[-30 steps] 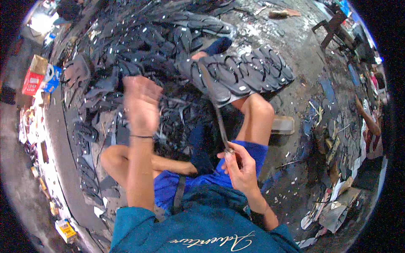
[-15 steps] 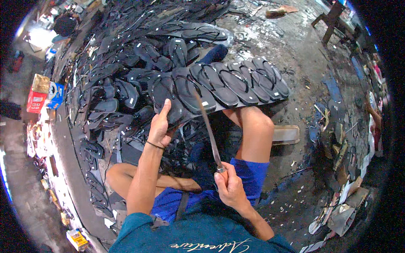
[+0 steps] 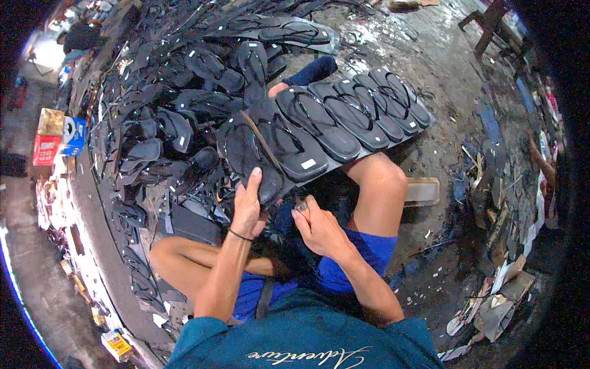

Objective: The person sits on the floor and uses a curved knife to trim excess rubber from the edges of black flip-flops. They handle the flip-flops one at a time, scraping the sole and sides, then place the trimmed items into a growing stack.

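A long dark foam sheet (image 3: 317,177) bearing a row of black flip-flops (image 3: 340,143) slants across my lap, its right part over my raised knee. My left hand (image 3: 247,208) grips its near left edge, thumb on top beside the leftmost flip-flop (image 3: 239,147) and fingers hidden below. My right hand (image 3: 322,229) is closed round the handle of a long knife (image 3: 264,144). The narrow blade points away and leftward, between the leftmost flip-flop and its neighbour. Whether it is in the foam or only over it, I cannot tell.
Loose black flip-flops (image 3: 177,130) and dark scraps are heaped ahead and to the left. A red and blue box (image 3: 48,144) stands far left. At my right lie a pale tray-like piece (image 3: 423,190) and a scrap pile (image 3: 501,307); a wooden stand (image 3: 488,27) is far right.
The knife has moved forward and left, from near my lap to the gap between flip-flops. The sheet has tilted, its right end farther up. My left hand has shifted slightly right and nearer.
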`<control>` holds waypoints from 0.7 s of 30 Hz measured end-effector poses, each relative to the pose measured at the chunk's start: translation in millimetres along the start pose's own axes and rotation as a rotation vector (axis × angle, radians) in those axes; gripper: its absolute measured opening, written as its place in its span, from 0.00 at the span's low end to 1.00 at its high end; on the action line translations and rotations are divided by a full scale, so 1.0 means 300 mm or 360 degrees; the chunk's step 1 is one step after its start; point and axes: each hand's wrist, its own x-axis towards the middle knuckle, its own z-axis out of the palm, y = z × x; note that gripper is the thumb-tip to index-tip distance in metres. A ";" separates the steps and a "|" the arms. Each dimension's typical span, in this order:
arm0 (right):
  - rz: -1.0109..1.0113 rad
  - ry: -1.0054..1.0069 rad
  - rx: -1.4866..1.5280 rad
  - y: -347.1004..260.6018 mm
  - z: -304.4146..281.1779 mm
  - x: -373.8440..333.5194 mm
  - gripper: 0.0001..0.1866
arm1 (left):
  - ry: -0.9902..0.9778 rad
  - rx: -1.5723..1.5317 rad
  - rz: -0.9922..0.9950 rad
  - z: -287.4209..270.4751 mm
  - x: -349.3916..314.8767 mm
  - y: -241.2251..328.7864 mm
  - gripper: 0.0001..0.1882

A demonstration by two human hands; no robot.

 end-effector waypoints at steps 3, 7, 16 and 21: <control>0.0119 0.0068 -0.0456 0.031 0.059 0.056 0.18 | -0.0036 -0.0271 -0.0006 0.029 -0.033 -0.069 0.13; -0.0224 0.0326 -0.0324 0.259 0.167 0.151 0.15 | 0.0021 -0.0501 -0.0161 0.090 -0.066 -0.080 0.15; -0.0500 0.0083 -0.0010 0.143 0.090 0.374 0.15 | 0.0024 -0.0437 -0.0167 0.045 -0.077 -0.058 0.17; -0.0536 0.0404 0.0180 0.118 0.213 0.602 0.16 | -0.0007 -0.0447 -0.0115 -0.023 -0.245 -0.020 0.19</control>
